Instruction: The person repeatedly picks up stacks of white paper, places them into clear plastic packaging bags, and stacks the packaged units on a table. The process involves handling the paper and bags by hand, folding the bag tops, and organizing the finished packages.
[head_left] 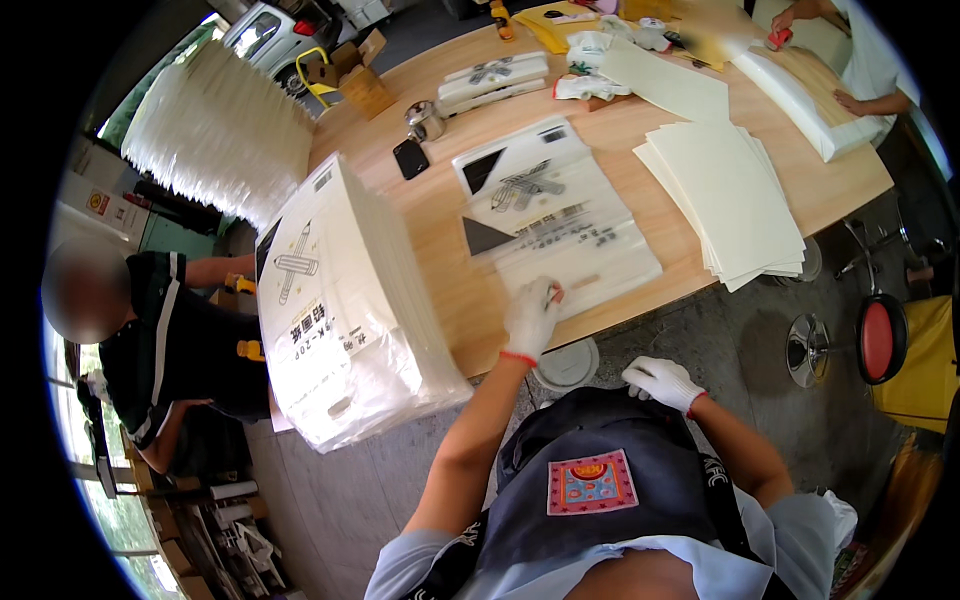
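My left hand, in a white glove, rests flat on the near edge of a clear printed plastic bag lying on the wooden table. My right hand, also gloved, hangs below the table edge near my dark apron, fingers curled, with nothing visible in it. To the left of the bag stands a tall stack of the same printed bags. A stack of cream sheets lies to the bag's right.
A black phone and a small metal object lie behind the bag. A person in black crouches at the left. Another person's hands work at the far right corner. Red stool at right.
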